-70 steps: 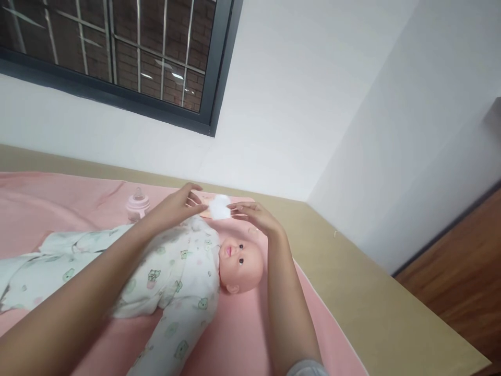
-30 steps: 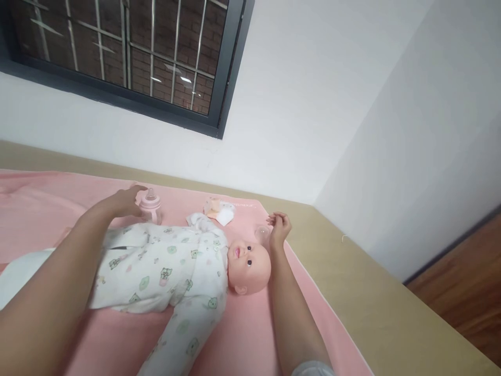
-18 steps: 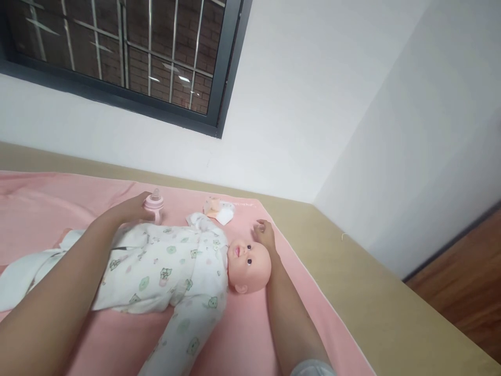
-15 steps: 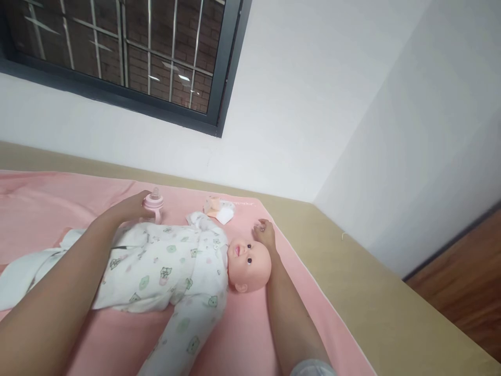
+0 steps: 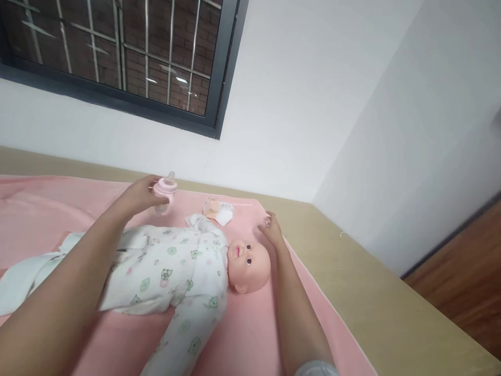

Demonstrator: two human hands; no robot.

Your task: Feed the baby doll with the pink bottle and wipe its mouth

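A baby doll point(image 5: 176, 266) in a white romper printed with green bears lies on its back on a pink cloth point(image 5: 250, 334), its head point(image 5: 249, 265) towards the right. My left hand point(image 5: 136, 198) is closed round a small pink feeding bottle point(image 5: 164, 191) and holds it tilted above the cloth, just beyond the doll's chest. My right hand point(image 5: 271, 230) hovers just past the doll's head. Its fingertips are pinched on something small and clear that I cannot make out.
A small peach packet with white cotton pads point(image 5: 218, 211) lies on the cloth beyond the doll's shoulder. The cloth covers a tan table point(image 5: 371, 297) set into a corner of white walls. A barred window point(image 5: 117, 57) is above, and wooden floor point(image 5: 465, 292) to the right.
My left hand has closed on the pink bottle and lifted it up and to the right. My right hand came down by the doll's head, then rose with its fingertips pinched.
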